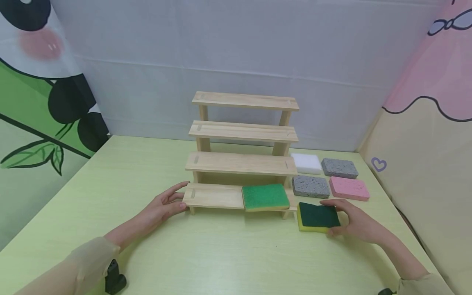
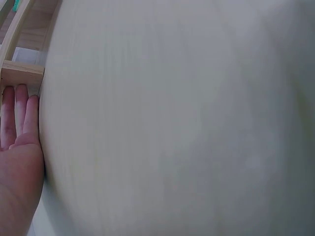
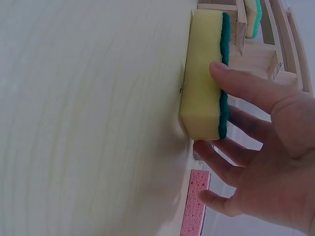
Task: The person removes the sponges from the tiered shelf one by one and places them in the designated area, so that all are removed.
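Observation:
A four-step wooden shelf (image 1: pixel 241 163) stands on the table. My left hand (image 1: pixel 164 205) is at the left end of its lowest board, fingers extended and fingertips touching the wood; the left wrist view shows these straight fingers (image 2: pixel 30 115) by the wooden support. On the right part of that board lies a green-topped yellow sponge (image 1: pixel 265 196). My right hand (image 1: pixel 355 221) holds the right end of a dark green and yellow scouring sponge (image 1: pixel 318 216) beside the shelf, dark side up. Its thumb (image 3: pixel 236 81) presses the near edge, with fingers on the far side.
Right of the shelf lie a white sponge (image 1: pixel 307 164), a grey sponge (image 1: pixel 339 168), another grey speckled sponge (image 1: pixel 311 187) and a pink sponge (image 1: pixel 348 188). A pale cloth wall (image 1: pixel 147 94) rises behind the table, with printed panels on both sides.

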A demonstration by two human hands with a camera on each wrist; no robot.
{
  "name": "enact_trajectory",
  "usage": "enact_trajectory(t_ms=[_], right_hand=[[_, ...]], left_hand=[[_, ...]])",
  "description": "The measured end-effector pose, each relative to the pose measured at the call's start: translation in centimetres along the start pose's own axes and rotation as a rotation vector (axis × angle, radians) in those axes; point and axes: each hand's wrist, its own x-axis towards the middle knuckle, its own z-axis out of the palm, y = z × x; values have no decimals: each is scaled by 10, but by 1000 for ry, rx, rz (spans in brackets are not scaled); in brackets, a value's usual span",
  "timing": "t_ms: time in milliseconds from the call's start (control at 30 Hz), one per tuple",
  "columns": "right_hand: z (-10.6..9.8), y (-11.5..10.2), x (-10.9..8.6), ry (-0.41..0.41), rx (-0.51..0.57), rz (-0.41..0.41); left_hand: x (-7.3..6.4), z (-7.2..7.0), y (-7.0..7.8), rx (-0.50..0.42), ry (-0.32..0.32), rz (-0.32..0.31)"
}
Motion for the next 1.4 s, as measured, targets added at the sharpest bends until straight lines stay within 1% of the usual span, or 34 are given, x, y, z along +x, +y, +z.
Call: enact_trajectory(t_ms=[333, 567, 767, 867, 1067, 1233, 1400], right_hand=[[0, 1, -1, 2, 10, 17], [1, 3, -1, -2, 16, 4], [-1, -1, 0, -5, 22, 23], [-3, -4, 0, 14, 21, -3], [-5, -13, 2, 80, -19, -59], [-4, -22, 8, 115, -27, -70], [-2, -33, 14, 124, -12, -62]], left_hand=[[0, 0, 1, -7, -8, 7], [-1, 1, 1, 0, -7, -1], [-1, 1, 1, -7, -8, 3], [-1, 1, 1, -8, -9, 8], [-1, 1, 2, -7, -5, 5], [0, 0, 1, -9, -5, 6], [1, 0, 1, -4, -5, 2]])
